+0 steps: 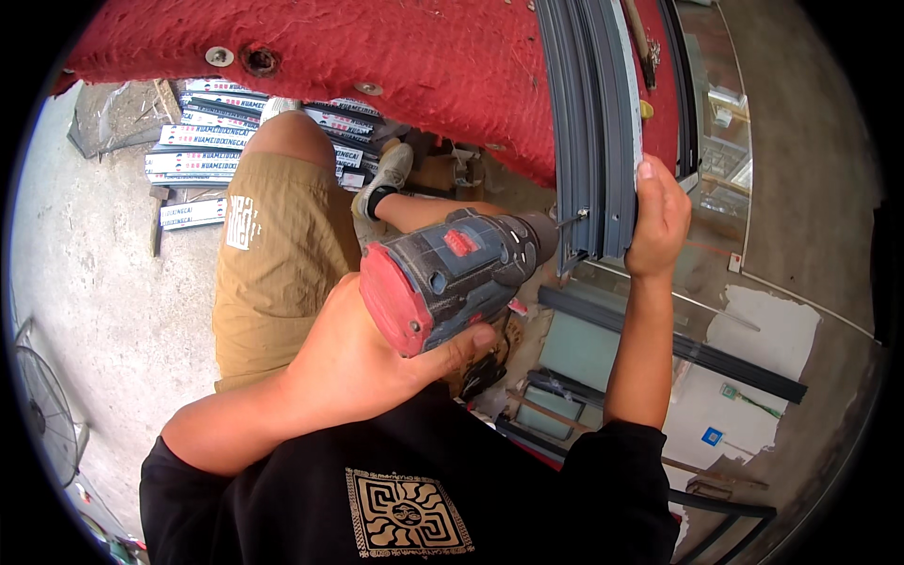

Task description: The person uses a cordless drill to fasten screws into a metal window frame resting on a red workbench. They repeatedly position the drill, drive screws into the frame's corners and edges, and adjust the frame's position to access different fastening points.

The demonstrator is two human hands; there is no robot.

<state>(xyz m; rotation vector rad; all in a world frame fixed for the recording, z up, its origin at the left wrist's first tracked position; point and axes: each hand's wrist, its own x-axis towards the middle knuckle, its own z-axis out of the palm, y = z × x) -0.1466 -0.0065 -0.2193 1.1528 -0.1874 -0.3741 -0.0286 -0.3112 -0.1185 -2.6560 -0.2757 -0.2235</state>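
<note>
My left hand (363, 353) is wrapped round the grip of a cordless drill (452, 264), dark grey with a red rear cap. The thumb lies along its near side. The drill points right, and its thin bit meets a small screw (582, 215) near the end of a dark grey metal profile (593, 122). This long, grooved profile lies across the red-covered bench, its near end jutting past the edge. My right hand (656, 217) grips the profile's right edge near that end, fingers closed; part of the grip is hidden.
The bench (377, 47) has a fuzzy red cover with round metal fittings. Profiles in printed film (202, 155) are stacked on the floor beyond my leg. A fan (45, 405) stands far left. To the right lie another dark profile (716, 363) and glass panes (579, 353).
</note>
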